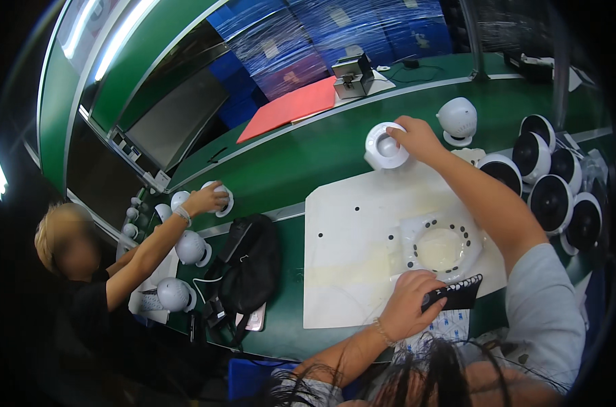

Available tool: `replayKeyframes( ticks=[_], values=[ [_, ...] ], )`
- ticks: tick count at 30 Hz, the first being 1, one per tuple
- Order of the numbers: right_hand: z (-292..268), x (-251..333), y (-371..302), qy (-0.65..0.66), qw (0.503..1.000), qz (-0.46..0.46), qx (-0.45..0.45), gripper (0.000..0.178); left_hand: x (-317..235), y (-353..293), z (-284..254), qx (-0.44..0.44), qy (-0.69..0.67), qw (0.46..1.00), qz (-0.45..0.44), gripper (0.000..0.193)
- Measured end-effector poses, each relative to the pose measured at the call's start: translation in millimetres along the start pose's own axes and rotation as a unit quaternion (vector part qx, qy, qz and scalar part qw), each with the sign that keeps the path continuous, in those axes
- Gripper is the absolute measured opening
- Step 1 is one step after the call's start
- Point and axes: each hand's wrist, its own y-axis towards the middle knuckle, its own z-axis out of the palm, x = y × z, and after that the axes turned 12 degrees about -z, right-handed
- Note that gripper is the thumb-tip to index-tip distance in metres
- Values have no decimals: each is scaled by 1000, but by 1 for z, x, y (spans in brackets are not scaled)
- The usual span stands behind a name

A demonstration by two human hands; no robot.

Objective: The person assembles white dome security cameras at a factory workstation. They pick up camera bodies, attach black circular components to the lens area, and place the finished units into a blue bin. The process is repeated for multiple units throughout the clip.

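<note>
Possibly risking a fall onto the white board (345, 278) through too light a hold: pinching a white housing (388, 154) by its rim in the right grip (420, 139), at the board's far edge. Looks glossy and round, with a central hollow. Clasping a black, pale-spotted strip (461, 294) in the left grip (408, 304), at the board's near edge.

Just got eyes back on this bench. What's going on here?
The person's right hand grips a white rounded housing at the far edge of a pale board. The left hand holds a black piece with pale markings near the board's near edge; what it is, I can't tell. Another white unit stands upright beyond, and several black-faced units sit to the right. On the left, a co-worker's hand is on a similar white unit.
</note>
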Motion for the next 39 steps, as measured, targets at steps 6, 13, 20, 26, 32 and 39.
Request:
replayKeyframes(
  ticks=[6,13,20,26,32,39],
  values=[
    [-68,55,-80,354,919,161,72,26,-7,-2,-3,-26,-70,997,-21,19],
    [-98,39,-159,319,918,206,117,28,-19,-4,-5,-61,-116,988,-77,18],
    [-129,62,-185,-70,951,-295,61,29,-37,4,11,-87,-102,989,-64,18],
    [-126,66,-186,70,910,-390,121,15,-56,26,10,-87,-38,995,-13,19],
    [-134,59,-189,107,888,-434,106,21,-47,25,18,-97,-33,994,-23,20],
    [-117,58,-190,171,917,-289,217,34,-38,21,17,-57,-21,998,-13,28]
  ],
)
